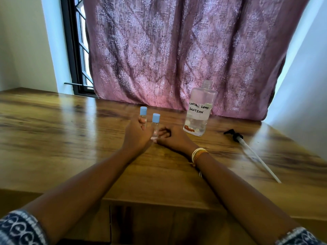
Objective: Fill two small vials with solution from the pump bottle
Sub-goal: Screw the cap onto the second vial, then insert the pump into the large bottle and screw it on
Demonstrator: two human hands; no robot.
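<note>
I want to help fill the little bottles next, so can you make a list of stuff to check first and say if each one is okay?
1. Big bottle open: ok, the neck has no top on it.
2. Pump out of the way: ok, it lies on the table to the bottle's right.
3. Solution left in the bottle: ok, some shows near the bottom.
4. Vials open: not ok, the left vial and right vial both wear blue caps.
5. Vials held steady: left hand grips the left vial, ok; right hand at the right vial, grip cannot tell.
6. Vials empty: cannot tell.
</note>
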